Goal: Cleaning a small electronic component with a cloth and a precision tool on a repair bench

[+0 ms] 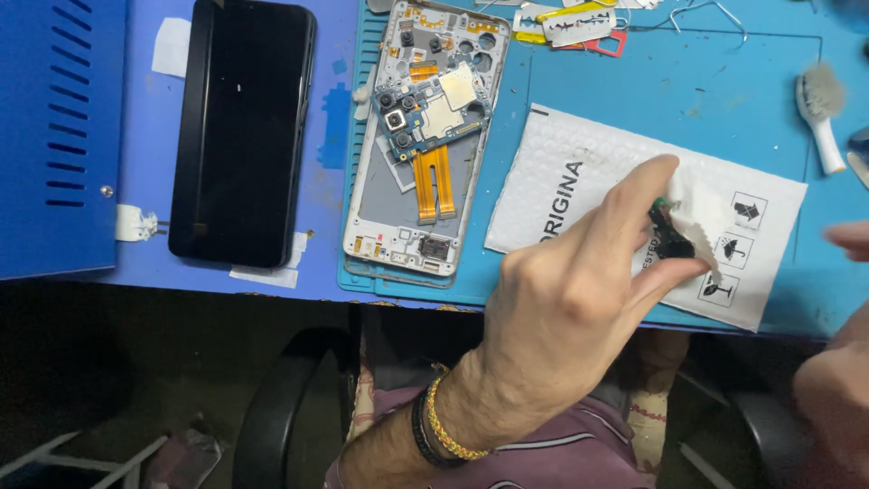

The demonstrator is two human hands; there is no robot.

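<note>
Covering the bench, the blue mat (634,81) carries the opened phone frame (425,136) and white padded envelope (579,181). Your left hand (566,303) pinches a small black part (670,237) over that envelope. Your right hand (837,380) sits at the edge, grip unclear.

A blue worktop (326,136) carries a blue repair mat (634,81). On the mat lies an opened phone frame (425,136) with its circuit board bare. Left of the frame, off the mat, lies a black phone screen (243,127). Right of the frame lies a white padded envelope (579,172), and far right a white brush (822,113).
</note>
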